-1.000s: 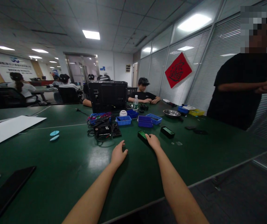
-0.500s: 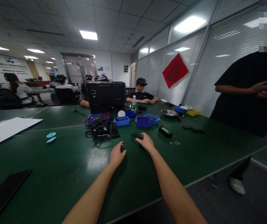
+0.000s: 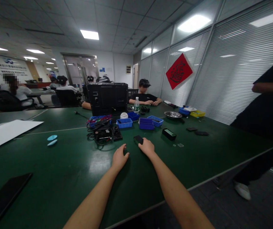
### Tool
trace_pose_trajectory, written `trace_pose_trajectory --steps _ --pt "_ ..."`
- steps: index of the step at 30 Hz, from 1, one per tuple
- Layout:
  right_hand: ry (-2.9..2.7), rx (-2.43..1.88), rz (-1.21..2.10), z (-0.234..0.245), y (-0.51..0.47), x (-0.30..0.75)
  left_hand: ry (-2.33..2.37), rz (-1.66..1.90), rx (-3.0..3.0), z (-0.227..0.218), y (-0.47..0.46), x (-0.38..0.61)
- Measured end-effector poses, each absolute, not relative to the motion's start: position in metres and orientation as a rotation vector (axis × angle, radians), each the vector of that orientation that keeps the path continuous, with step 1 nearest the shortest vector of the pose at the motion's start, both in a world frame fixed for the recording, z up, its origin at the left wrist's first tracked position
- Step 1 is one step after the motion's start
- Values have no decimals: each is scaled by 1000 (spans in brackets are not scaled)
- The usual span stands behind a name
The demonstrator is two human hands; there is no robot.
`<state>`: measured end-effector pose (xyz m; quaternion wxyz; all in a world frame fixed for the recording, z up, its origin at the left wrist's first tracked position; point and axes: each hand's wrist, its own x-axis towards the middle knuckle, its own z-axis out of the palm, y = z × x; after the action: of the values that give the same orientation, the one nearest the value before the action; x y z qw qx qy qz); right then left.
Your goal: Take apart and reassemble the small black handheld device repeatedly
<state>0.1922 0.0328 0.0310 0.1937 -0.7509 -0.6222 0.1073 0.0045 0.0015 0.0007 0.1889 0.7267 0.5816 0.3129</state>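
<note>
My right hand (image 3: 146, 147) grips a small dark rectangular device (image 3: 138, 139), like a phone, on the green table (image 3: 67, 165); its far end sticks out past my fingers. My left hand (image 3: 119, 157) rests on the table just to the left of it, fingers loosely curled, thumb out, holding nothing. A second dark device (image 3: 169, 134) with a green face lies a little to the right.
A tangle of cables and a black unit (image 3: 103, 133) sits beyond my hands, with blue bins (image 3: 146, 123), a black case (image 3: 108, 98) and a metal bowl (image 3: 173, 115) behind. A person in black (image 3: 267, 117) stands at the right edge. A dark tablet (image 3: 5, 197) lies near left.
My right hand has drawn the device toward me and leftward; its green face no longer shows. The standing person has shifted right. My left hand has barely moved.
</note>
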Motion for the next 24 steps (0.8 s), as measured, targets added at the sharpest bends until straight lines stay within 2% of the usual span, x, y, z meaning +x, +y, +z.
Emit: trace_pose_trajectory --steps 3,8,11,15,24 --pt "-1657 -2143 244 31 35 203 1637 892 2053 -1 3 4" --pt "-1662 -2154 -297 31 32 211 1632 913 2046 -2 3 4" --pt "-1780 -2139 -382 30 28 204 1620 934 2028 -3 3 4" --pt "-1871 -2067 -330 26 25 193 1605 965 2011 -4 3 4" --pt "-1625 -2077 53 20 26 204 1607 937 1986 -1 3 3"
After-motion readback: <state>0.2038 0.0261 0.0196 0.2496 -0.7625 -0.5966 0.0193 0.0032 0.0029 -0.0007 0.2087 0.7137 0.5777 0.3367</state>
